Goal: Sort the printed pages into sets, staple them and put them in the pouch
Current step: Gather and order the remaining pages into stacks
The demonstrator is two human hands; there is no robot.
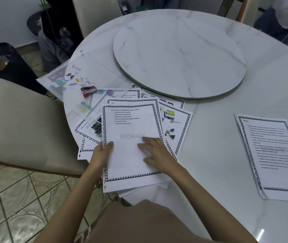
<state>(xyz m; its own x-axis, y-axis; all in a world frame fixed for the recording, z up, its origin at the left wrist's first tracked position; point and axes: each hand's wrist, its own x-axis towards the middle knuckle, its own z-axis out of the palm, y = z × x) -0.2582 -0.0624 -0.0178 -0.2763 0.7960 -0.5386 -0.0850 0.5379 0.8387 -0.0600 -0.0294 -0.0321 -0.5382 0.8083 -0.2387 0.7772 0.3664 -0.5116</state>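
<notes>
Head camera, looking down at a round white marble table with a raised round turntable at its centre. At the near left edge lies a loose, fanned pile of printed pages, each with a dark patterned border; some show small photos. On top of the pile sits a page with a bullet list and the grey word "STORAGE". The left hand grips this top page at its left edge, thumb on the face and fingers underneath. The right hand rests flat and spread on the same page, fingers pressing down, grasping nothing. Well apart, on the right of the table, a neat stack of text pages lies squared up. Beyond the pile, a clear plastic pouch with colourful cartoon prints lies flat, overhanging the table's left edge. A small red stapler rests on the pouch. A beige chair stands to the left, over a tiled floor.
</notes>
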